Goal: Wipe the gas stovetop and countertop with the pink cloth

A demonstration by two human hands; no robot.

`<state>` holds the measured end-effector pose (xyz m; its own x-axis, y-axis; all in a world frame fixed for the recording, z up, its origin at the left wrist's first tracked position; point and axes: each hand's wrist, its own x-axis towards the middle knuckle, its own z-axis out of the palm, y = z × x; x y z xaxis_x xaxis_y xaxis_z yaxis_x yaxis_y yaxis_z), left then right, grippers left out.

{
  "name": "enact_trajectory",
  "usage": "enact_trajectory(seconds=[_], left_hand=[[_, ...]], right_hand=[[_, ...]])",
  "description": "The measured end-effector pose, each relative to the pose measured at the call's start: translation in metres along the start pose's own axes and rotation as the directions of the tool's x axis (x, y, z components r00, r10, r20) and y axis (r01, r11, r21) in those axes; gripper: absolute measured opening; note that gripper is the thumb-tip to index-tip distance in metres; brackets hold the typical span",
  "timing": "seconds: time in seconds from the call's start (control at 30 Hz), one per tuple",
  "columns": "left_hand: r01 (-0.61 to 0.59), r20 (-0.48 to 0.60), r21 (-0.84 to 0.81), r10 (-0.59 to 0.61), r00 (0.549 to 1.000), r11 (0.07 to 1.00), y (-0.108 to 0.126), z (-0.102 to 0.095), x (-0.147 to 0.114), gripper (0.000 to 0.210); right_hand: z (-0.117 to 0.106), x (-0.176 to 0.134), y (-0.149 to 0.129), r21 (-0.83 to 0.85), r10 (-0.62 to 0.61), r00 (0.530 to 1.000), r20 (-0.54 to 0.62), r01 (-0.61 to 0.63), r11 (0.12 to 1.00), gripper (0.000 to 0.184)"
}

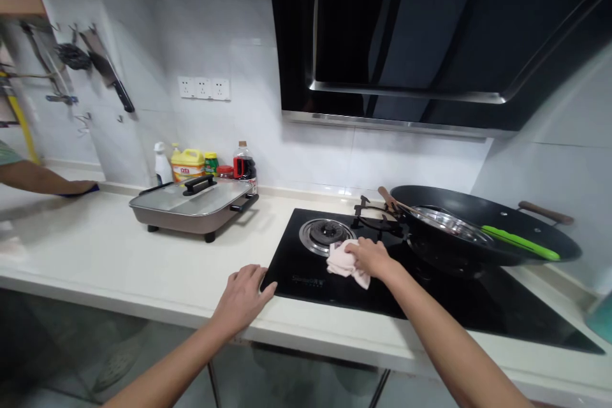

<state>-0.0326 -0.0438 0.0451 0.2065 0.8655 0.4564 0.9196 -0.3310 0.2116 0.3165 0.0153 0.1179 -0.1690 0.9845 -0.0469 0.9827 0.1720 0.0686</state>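
My right hand grips a pale pink cloth and presses it on the black glass gas stove, just in front of the left burner. The burner has no pan support over it. My left hand lies flat on the white counter, fingers spread, at the stove's front left corner. Nothing is in it. A large black wok sits over the right side of the stove, with a steel lid or bowl and a green-handled utensil inside. A black pan support leans beside the wok.
An electric pan with a glass lid stands left of the stove. Several bottles, among them a yellow jug, line the wall. Another person's arm wipes the far-left counter with a dark blue cloth. A range hood overhangs the stove.
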Motion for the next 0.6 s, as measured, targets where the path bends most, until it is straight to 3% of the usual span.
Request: enact_trajectory(seconds=[0.13,0.33,0.47,0.6], left_hand=[[-0.005,0.002,-0.011,0.005,1.000,1.000,-0.002,0.002,0.001,0.031],[-0.001,0.015,-0.025,0.001,1.000,1.000,-0.006,0.003,0.004,0.033],[0.003,0.018,-0.017,-0.003,1.000,1.000,-0.006,0.004,0.004,0.032],[0.014,0.045,-0.006,-0.014,0.999,1.000,-0.005,0.002,0.004,0.033]], right_hand=[[0.006,0.026,0.052,-0.003,0.155,0.987,0.032,-0.155,0.988,0.040],[0.025,0.042,0.114,0.013,0.372,0.928,0.000,-0.372,0.928,0.046],[0.029,0.049,0.132,0.029,0.445,0.896,-0.019,-0.444,0.896,0.050],[0.021,0.053,0.137,0.071,0.391,0.920,-0.004,-0.390,0.918,0.051]])
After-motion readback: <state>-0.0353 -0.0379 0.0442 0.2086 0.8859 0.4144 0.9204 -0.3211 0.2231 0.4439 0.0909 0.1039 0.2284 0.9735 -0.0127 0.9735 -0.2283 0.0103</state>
